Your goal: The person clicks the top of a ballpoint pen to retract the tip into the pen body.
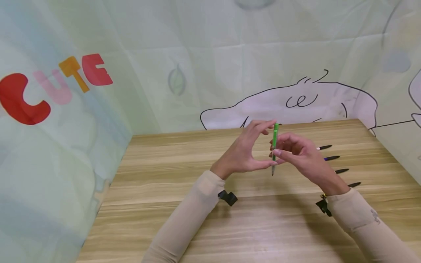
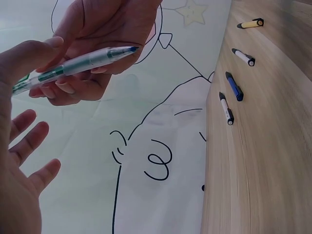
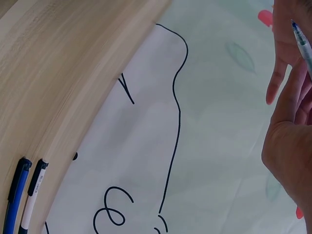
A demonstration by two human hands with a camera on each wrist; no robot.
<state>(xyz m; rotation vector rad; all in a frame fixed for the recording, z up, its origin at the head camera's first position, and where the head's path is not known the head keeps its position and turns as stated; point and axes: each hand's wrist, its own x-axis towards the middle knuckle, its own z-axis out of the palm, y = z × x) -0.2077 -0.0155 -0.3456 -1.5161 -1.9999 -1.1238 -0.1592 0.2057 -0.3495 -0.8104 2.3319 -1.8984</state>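
Observation:
A slim pen (image 1: 275,140) with a green upper barrel and a pale, see-through lower part stands upright above the table, its dark tip down. My right hand (image 1: 300,155) pinches it between thumb and fingers around the middle. My left hand (image 1: 241,151) makes a wide C beside it, the index fingertip at the pen's top end and the thumb at its lower part. In the left wrist view, the other left fingers (image 2: 36,139) spread loosely away from the pen. The right wrist view catches the pen's tip (image 3: 298,36) between the hands at its edge.
Right of the hands, several pens lie in a row on the wooden table (image 1: 164,164): a yellow pen (image 2: 251,23), a white pen (image 2: 243,57), a blue pen (image 2: 234,87) and another white pen (image 2: 226,108). A printed cloth backdrop (image 1: 158,73) borders the table's back and sides.

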